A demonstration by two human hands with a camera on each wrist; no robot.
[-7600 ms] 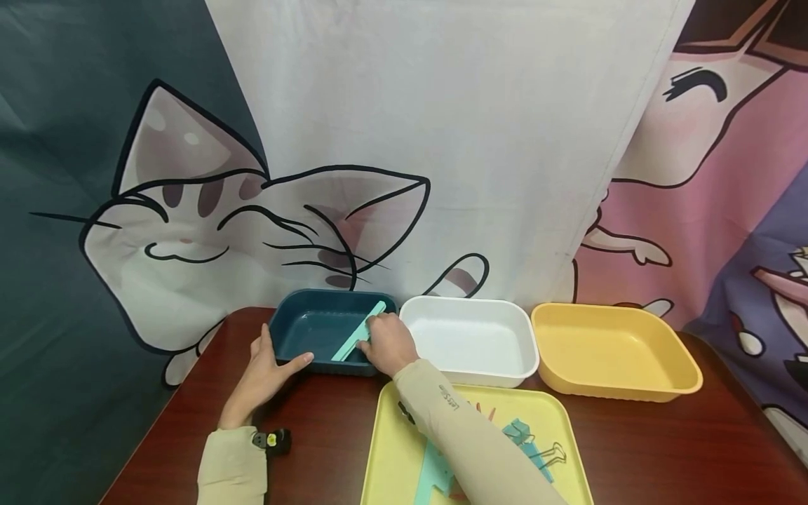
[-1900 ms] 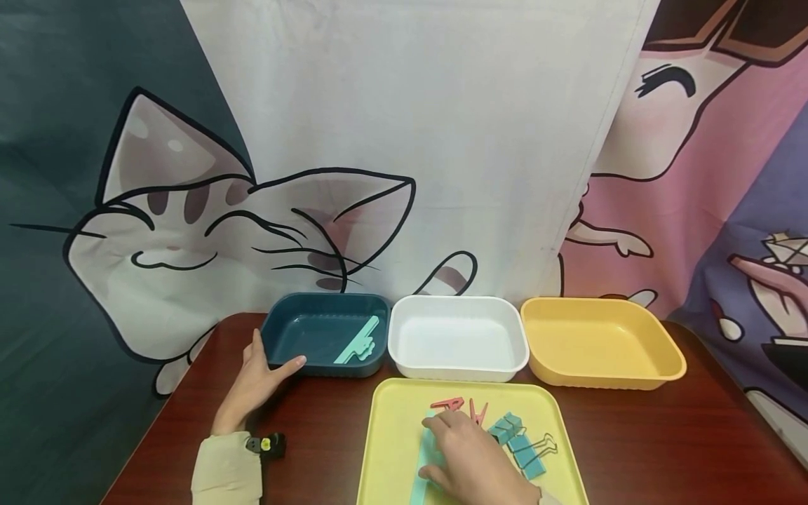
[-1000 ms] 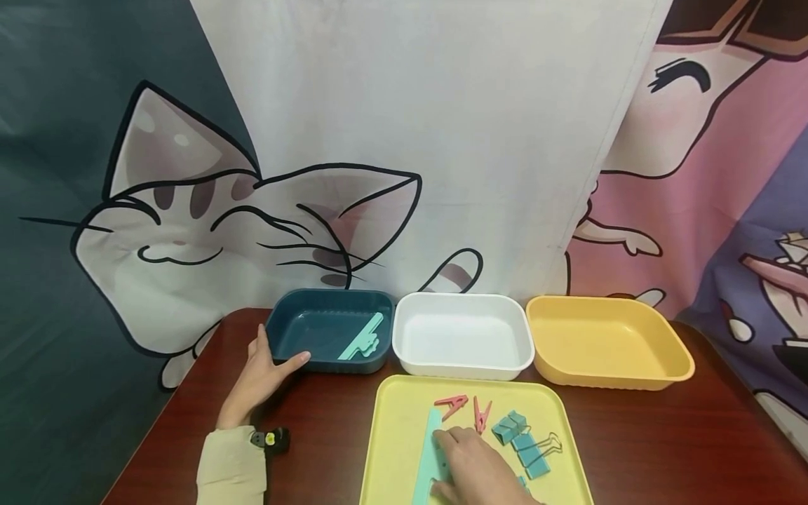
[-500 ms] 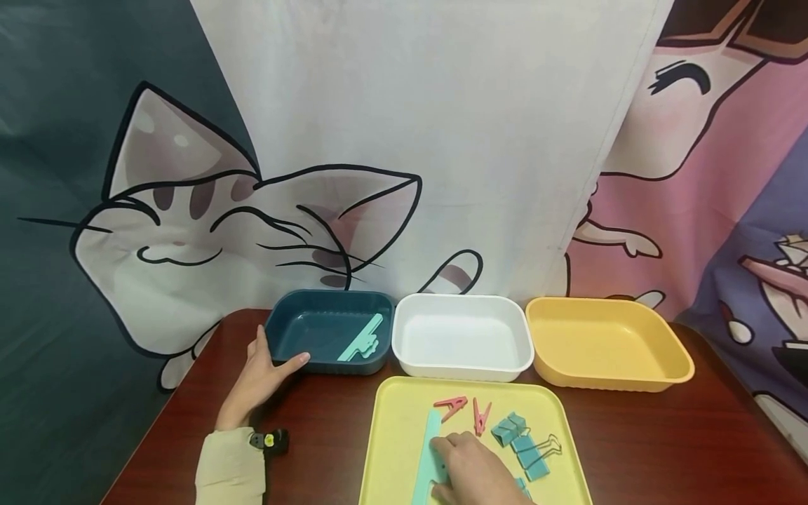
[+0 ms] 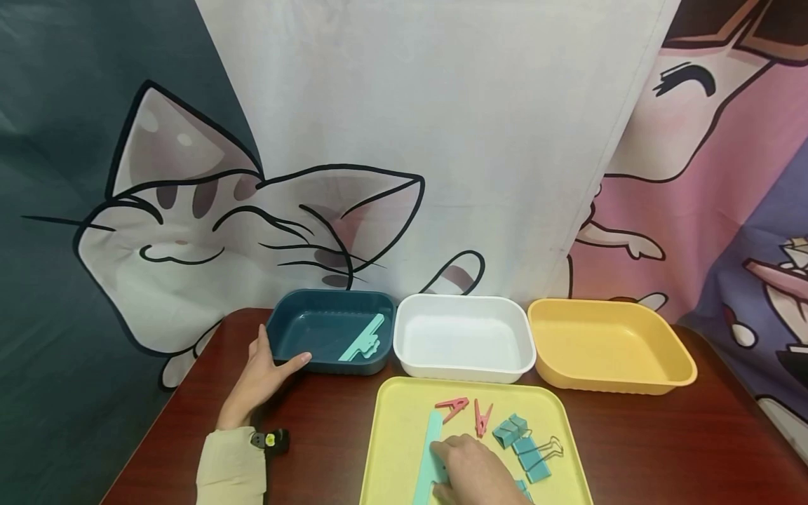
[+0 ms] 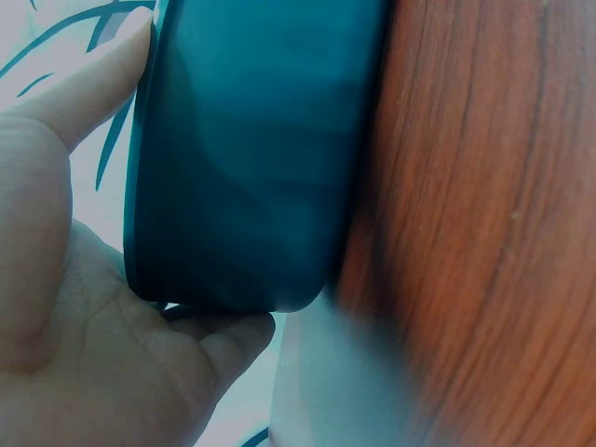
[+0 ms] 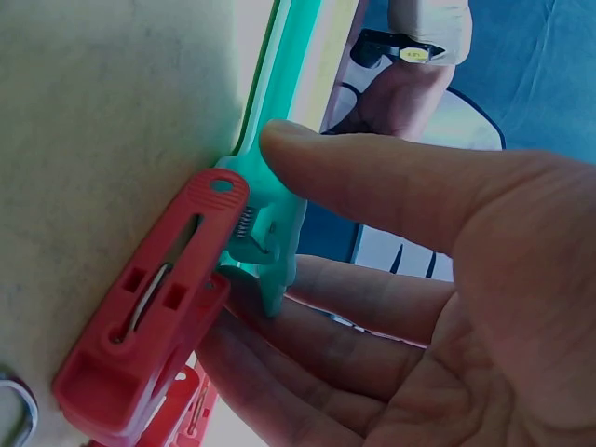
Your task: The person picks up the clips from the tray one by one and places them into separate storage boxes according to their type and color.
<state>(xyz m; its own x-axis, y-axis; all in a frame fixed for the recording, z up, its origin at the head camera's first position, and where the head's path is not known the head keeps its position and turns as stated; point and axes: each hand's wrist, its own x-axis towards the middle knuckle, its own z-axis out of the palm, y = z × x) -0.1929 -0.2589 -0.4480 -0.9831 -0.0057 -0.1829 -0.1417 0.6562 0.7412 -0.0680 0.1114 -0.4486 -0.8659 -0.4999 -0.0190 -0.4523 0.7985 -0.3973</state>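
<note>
My left hand (image 5: 257,380) holds the near left corner of the dark blue bin (image 5: 297,365), thumb along the front rim and fingers round the side. Inside that bin lies one mint-green bag clip (image 5: 364,341). Over the yellow tray (image 5: 388,449), my right hand (image 5: 476,471) pinches a second mint-green bag clip (image 5: 428,459). In the right wrist view, the thumb touches one side of this clip (image 7: 270,200) and fingers lie behind its handle. Close by is a red clothespin (image 7: 154,307) with a metal spring. The tray clip's near end is out of the head view.
Two pink-red clothespins lie at the tray's far side, the left one (image 5: 453,407) and the right one (image 5: 482,419). Teal binder clips (image 5: 532,459) lie to their right. A white bin (image 5: 463,340) and a yellow bin (image 5: 612,347) stand beside the blue one.
My right hand has come back from the blue bin, leaving a mint clip there, and has taken hold of the one on the tray. The left hand stays at the bin.
</note>
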